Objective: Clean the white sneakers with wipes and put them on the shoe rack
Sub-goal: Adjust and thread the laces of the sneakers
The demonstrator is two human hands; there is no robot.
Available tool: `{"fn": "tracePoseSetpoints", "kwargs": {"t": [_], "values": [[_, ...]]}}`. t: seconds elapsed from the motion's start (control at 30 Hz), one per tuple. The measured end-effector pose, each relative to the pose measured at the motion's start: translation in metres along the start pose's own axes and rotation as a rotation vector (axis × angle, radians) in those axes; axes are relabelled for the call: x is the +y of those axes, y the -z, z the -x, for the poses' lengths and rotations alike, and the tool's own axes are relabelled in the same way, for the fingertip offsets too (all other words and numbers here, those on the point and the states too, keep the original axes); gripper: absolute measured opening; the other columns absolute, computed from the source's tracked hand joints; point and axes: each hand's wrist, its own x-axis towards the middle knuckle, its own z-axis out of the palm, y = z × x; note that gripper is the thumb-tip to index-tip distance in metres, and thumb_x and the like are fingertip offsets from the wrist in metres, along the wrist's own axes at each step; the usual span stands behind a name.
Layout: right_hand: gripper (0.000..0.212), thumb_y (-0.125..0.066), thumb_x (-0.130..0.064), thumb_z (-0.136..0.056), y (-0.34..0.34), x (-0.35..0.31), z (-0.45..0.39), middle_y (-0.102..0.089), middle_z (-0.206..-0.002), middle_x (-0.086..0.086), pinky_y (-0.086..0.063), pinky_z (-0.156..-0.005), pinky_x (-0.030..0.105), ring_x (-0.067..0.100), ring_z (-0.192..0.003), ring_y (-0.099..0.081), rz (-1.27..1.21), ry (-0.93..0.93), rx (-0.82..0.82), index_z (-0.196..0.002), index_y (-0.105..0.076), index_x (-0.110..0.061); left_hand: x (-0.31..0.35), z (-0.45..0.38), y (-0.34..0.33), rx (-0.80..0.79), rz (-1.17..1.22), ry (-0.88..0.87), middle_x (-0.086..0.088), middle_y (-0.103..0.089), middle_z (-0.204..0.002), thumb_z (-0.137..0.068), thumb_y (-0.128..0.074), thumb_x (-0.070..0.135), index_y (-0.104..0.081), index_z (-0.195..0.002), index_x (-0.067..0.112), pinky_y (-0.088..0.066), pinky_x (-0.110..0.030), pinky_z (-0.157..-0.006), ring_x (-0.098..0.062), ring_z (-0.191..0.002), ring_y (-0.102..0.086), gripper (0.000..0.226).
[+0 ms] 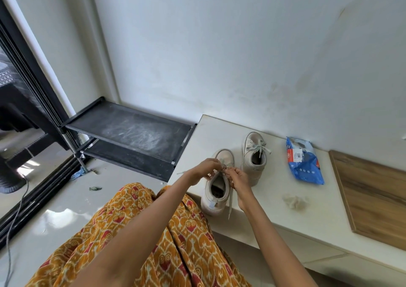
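Shoe rack (129, 130) at left, shelves bare. Left hand (203, 169) and right hand (238, 180) both pinch the laces (224, 162) on near sneaker (216, 190), at bench (274, 201) edge. Second sneaker (254, 157) just beside, then wipes pack (304, 161), crumpled wipe (294, 201).

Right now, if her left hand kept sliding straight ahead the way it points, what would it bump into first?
Probably the right hand: the left hand points across the near sneaker at it, both pinching the laces. Depth is unclear.

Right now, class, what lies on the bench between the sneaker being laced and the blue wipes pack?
In the head view, the second sneaker stands between them.
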Motion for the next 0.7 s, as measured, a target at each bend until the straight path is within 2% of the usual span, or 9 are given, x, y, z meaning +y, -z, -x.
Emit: {"fn": "tracePoseSetpoints", "kwargs": {"t": [0.1, 0.17, 0.23, 0.37, 0.47, 0.57, 0.63, 0.7], "values": [[0.011, -0.059, -0.021, -0.091, 0.000, -0.004, -0.001, -0.062, -0.072, -0.003, -0.044, -0.055, 0.014, 0.007, -0.067, -0.056, 0.058, 0.034, -0.004, -0.092, -0.064, -0.012, -0.001, 0.000, 0.001, 0.007, 0.024, -0.011, 0.000, -0.050, -0.075, -0.088, -0.048, 0.013, -0.052, -0.075, 0.017, -0.037, -0.023, -0.058, -0.011, -0.064, -0.043, 0.014], [0.011, -0.058, -0.019, -0.089, 0.001, -0.006, -0.001, -0.057, -0.060, -0.008, -0.040, -0.053, 0.015, 0.006, -0.058, -0.050, 0.015, 0.010, -0.021, -0.080, -0.062, -0.015, -0.003, 0.001, 0.002, -0.032, 0.086, -0.008, 0.001, -0.051, -0.078, -0.088, -0.047, 0.013, -0.054, -0.079, 0.016, -0.037, -0.023, -0.061, -0.011, -0.066, -0.042, 0.012], [0.021, -0.054, -0.013, -0.088, 0.000, -0.005, -0.002, -0.048, -0.051, -0.008, -0.035, -0.049, 0.016, 0.007, -0.051, -0.040, -0.148, -0.046, -0.003, -0.067, -0.053, -0.018, -0.007, 0.002, 0.003, -0.059, 0.207, 0.002, 0.001, -0.052, -0.081, -0.087, -0.045, 0.016, -0.055, -0.083, 0.014, -0.037, -0.024, -0.063, -0.011, -0.067, -0.042, 0.011], [0.020, -0.041, -0.002, -0.085, -0.002, 0.002, -0.005, -0.049, -0.061, 0.000, -0.035, -0.057, 0.021, 0.011, -0.058, -0.042, -0.528, -0.133, 0.054, -0.072, -0.053, -0.011, -0.016, 0.004, 0.009, -0.010, 0.650, 0.066, -0.004, -0.055, -0.076, -0.076, -0.045, 0.021, -0.058, -0.080, 0.010, -0.039, -0.025, -0.060, -0.015, -0.063, -0.049, 0.017], [0.022, -0.033, -0.001, -0.083, 0.003, 0.005, -0.007, -0.058, -0.057, 0.001, -0.039, -0.065, 0.025, 0.017, -0.065, -0.048, -0.701, -0.086, 0.000, -0.073, -0.050, -0.009, -0.017, 0.004, 0.010, 0.069, 0.863, 0.070, -0.008, -0.063, -0.076, -0.087, -0.041, 0.018, -0.056, -0.072, 0.007, -0.043, -0.029, -0.065, -0.020, -0.069, -0.056, 0.024], [0.022, -0.033, -0.010, -0.087, 0.011, 0.002, -0.009, -0.048, -0.053, -0.001, -0.041, -0.071, 0.030, 0.016, -0.061, -0.050, -0.893, -0.025, -0.043, -0.068, -0.043, -0.015, -0.009, 0.004, 0.006, 0.201, 1.090, 0.010, -0.008, -0.059, -0.068, -0.090, -0.048, 0.019, -0.050, -0.070, 0.009, -0.049, -0.034, -0.067, -0.022, -0.067, -0.057, 0.022], [0.020, -0.040, -0.016, -0.087, 0.019, -0.002, -0.014, -0.039, -0.051, -0.003, -0.044, -0.065, 0.028, 0.012, -0.051, -0.043, -1.012, 0.017, -0.056, -0.067, -0.042, -0.017, -0.004, 0.002, 0.005, 0.320, 1.237, -0.017, -0.006, -0.053, -0.062, -0.091, -0.052, 0.015, -0.048, -0.072, 0.010, -0.054, -0.035, -0.062, -0.021, -0.058, -0.055, 0.020], [0.018, -0.048, -0.017, -0.086, 0.031, -0.008, -0.023, -0.036, -0.049, -0.006, -0.041, -0.050, 0.021, 0.008, -0.044, -0.037, -1.083, 0.045, -0.032, -0.069, -0.043, -0.019, 0.000, -0.001, 0.009, 0.415, 1.333, -0.042, -0.004, -0.048, -0.061, -0.091, -0.055, 0.012, -0.048, -0.074, 0.009, -0.056, -0.033, -0.056, -0.018, -0.050, -0.052, 0.019]]}}
